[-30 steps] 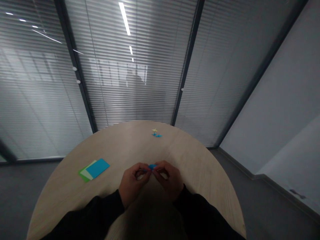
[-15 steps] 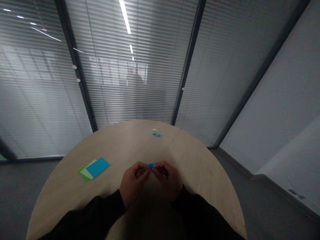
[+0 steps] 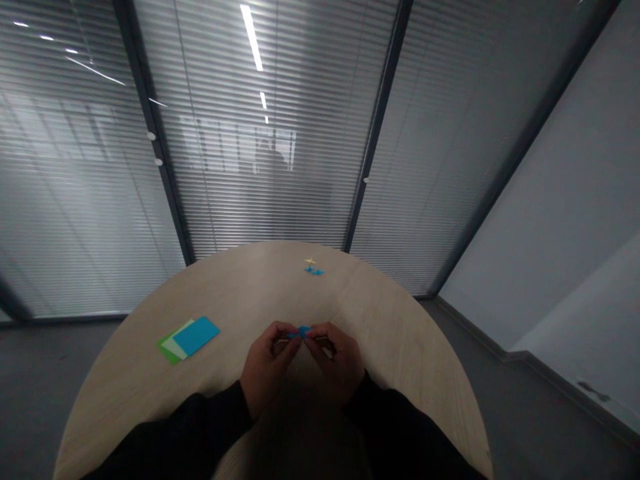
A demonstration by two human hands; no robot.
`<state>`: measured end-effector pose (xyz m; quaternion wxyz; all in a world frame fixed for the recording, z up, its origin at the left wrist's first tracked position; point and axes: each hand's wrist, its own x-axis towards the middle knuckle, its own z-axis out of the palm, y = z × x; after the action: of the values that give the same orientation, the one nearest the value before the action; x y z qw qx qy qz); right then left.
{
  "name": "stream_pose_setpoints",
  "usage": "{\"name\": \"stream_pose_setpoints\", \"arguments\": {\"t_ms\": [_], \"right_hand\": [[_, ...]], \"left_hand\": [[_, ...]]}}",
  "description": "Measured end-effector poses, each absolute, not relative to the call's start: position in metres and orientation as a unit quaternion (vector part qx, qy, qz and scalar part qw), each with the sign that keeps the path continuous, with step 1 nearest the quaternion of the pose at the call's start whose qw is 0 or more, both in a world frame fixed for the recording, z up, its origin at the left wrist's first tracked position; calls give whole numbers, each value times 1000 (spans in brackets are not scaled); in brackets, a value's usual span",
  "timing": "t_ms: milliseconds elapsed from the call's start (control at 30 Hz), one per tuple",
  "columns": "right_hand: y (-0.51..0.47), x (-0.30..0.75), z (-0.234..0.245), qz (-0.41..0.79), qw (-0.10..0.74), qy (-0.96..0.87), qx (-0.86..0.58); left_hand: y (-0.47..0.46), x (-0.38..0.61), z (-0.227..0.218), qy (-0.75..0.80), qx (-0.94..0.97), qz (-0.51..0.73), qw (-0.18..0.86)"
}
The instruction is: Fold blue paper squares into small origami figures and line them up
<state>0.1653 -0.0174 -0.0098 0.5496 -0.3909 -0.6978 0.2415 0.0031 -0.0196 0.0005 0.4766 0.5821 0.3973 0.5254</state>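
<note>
Blue folded paper (image 3: 303, 332) is pinched tight by my left hand (image 3: 267, 357) and right hand (image 3: 336, 359); pulling too strong could tear it.

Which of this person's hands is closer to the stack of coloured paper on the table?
Left. The left hand is to the right of the stack of coloured paper in this view. The right hand lies farther off, beyond it; both hands meet on a small blue paper piece.

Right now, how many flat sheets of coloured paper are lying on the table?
3, stacked on the table beside the left hand: blue sheet on top, pale sheet beneath, green sheet lowest. Others could be hidden underneath.
</note>
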Motion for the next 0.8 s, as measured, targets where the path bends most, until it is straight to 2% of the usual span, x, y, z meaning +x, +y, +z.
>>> {"name": "stream_pose_setpoints", "arguments": {"t_ms": [233, 467, 800], "right_hand": [[-19, 162, -6, 262, 541, -690, -404], [-20, 155, -9, 286, 555, -645, -440], [-15, 153, -17, 419, 571, -558, -433]], "left_hand": [[-21, 4, 0, 391, 574, 515, 502], [-22, 6, 1, 401, 585, 512, 485], [-19, 7, 2, 409, 574, 510, 493]]}}
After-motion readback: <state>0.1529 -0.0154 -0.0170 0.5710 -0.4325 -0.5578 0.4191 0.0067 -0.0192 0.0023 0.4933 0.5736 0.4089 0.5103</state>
